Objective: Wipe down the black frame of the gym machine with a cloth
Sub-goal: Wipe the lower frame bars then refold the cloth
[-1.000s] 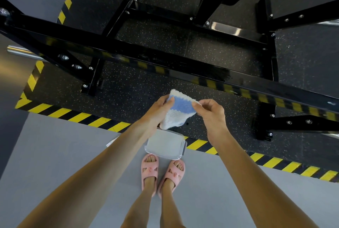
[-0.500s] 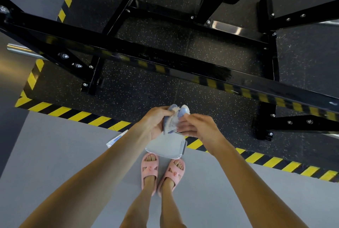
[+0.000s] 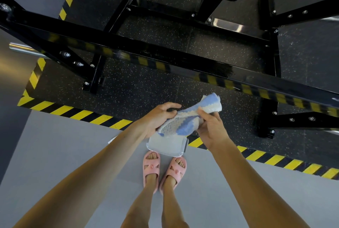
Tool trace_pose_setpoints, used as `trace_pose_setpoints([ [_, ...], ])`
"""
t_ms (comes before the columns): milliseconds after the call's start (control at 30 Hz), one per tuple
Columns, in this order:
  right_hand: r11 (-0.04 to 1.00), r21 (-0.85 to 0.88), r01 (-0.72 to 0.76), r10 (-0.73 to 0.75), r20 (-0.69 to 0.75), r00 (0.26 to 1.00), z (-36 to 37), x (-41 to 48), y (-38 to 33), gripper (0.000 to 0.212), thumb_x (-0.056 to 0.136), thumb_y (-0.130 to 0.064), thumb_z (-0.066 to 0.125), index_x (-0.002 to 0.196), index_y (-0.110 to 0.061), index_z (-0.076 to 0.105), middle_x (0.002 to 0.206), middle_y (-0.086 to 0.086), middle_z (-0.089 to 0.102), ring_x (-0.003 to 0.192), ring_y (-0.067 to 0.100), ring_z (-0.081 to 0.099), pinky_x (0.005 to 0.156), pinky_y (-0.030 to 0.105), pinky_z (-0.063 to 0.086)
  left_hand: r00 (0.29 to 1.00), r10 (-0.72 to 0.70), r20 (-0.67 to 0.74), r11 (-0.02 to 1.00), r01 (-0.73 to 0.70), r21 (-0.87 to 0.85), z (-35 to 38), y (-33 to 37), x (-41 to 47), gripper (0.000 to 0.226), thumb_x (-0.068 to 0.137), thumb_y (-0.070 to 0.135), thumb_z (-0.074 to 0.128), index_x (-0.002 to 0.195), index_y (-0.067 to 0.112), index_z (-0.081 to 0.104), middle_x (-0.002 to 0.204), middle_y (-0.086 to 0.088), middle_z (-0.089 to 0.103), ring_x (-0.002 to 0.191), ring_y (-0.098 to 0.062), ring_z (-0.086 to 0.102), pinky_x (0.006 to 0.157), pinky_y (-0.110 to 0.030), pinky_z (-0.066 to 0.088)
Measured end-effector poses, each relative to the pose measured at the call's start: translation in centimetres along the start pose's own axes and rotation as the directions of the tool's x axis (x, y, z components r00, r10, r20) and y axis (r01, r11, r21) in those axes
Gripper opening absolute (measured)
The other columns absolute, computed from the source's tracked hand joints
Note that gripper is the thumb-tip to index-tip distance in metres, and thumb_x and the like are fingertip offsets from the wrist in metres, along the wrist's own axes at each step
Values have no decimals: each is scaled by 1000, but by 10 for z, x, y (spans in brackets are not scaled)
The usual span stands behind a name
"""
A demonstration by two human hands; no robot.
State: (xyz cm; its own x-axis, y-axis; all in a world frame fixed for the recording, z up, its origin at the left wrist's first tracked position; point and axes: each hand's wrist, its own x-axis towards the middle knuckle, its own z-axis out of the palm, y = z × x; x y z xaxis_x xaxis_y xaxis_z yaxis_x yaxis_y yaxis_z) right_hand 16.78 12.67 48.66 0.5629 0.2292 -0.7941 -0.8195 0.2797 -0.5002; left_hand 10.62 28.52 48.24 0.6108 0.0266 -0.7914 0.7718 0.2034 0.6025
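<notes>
A blue and white knitted cloth (image 3: 185,119) is held between both hands, stretched out and partly folded. My left hand (image 3: 157,117) cups its lower left side. My right hand (image 3: 211,126) pinches its right side, and one end of the cloth sticks up past the fingers. The glossy black frame of the gym machine (image 3: 165,57) runs as a long bar across the view, above and beyond the hands, reflecting the yellow stripes. The hands and cloth are apart from the bar.
A clear plastic tray (image 3: 166,145) lies on the grey floor just in front of my pink slippers (image 3: 163,169). Yellow-black hazard tape (image 3: 82,114) borders the speckled rubber mat. Lower frame legs (image 3: 302,119) and a chrome bar (image 3: 23,48) stand nearby.
The cloth was bunched tight between both hands half a second ago; now it is spread out wider, with one end raised to the right. Both hands have moved slightly apart.
</notes>
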Motion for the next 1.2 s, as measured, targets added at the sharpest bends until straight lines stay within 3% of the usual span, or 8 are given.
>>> trace_pose_setpoints([
  [233, 921, -381, 78, -20, 152, 988, 7, -2, 3, 55, 85, 8, 60, 131, -22, 55, 101, 3, 69, 88, 28, 60, 89, 49, 48, 991, 126, 37, 990, -128, 55, 7, -11, -2, 34, 86, 28, 70, 117, 31, 57, 110, 0, 65, 104, -17, 62, 93, -36, 49],
  [367, 913, -397, 94, -20, 188, 982, 15, -8, 3, 64, 88, 15, 53, 140, -21, 45, 110, 2, 67, 94, 15, 67, 78, 30, 57, 995, 98, -9, 986, -98, -133, 8, -24, 1, 25, 90, 14, 65, 115, 8, 64, 109, -13, 70, 99, -27, 66, 92, -43, 51],
  [633, 860, -487, 150, -133, 69, 989, -2, 0, -10, 46, 87, 7, 60, 126, -19, 58, 89, 4, 71, 92, 19, 67, 94, 40, 53, 978, 43, -203, 944, -106, -312, -12, -26, 5, 13, 97, 22, 53, 91, 15, 62, 98, 1, 69, 94, -12, 63, 86, -24, 47],
  [733, 850, -496, 179, -157, 86, 984, 0, 0, -10, 32, 89, 3, 60, 111, -19, 68, 100, 18, 68, 94, 22, 65, 97, 48, 50, 973, 76, -216, 962, -128, -240, -14, -23, 7, 12, 96, 25, 55, 93, 17, 63, 97, 7, 68, 97, -11, 60, 94, -27, 42],
  [833, 854, -485, 185, -192, 37, 981, 3, 1, -6, 29, 94, 1, 54, 100, -23, 70, 115, 32, 58, 101, 39, 60, 98, 56, 46, 959, 101, -264, 963, -160, -215, -16, -19, 9, 11, 97, 20, 55, 100, 14, 64, 95, 5, 68, 89, -7, 62, 81, -16, 47],
  [900, 904, -399, 154, -167, 3, 986, 5, 2, -7, 31, 97, 2, 46, 105, -17, 68, 111, 25, 64, 100, 32, 63, 93, 47, 52, 948, 104, -299, 964, -171, -206, -16, -18, 10, 10, 96, 16, 55, 97, 13, 64, 94, 1, 68, 85, -7, 63, 71, -11, 47],
  [1100, 977, -207, 56, -45, 55, 997, 7, 1, -6, 41, 94, 11, 45, 126, -12, 57, 99, 7, 69, 86, 19, 67, 70, 29, 57, 946, 82, -312, 960, -159, -230, -12, -15, 11, 9, 96, 13, 56, 92, 14, 65, 102, -10, 67, 95, -21, 62, 95, -38, 49],
  [1200, 984, -174, 44, -34, 57, 998, 8, 3, -6, 39, 93, 7, 51, 126, -14, 59, 95, 6, 71, 86, 20, 68, 85, 36, 56, 947, 78, -312, 960, -156, -232, -13, -14, 10, 10, 96, 13, 55, 91, 14, 64, 102, -11, 68, 92, -21, 64, 89, -35, 52],
])
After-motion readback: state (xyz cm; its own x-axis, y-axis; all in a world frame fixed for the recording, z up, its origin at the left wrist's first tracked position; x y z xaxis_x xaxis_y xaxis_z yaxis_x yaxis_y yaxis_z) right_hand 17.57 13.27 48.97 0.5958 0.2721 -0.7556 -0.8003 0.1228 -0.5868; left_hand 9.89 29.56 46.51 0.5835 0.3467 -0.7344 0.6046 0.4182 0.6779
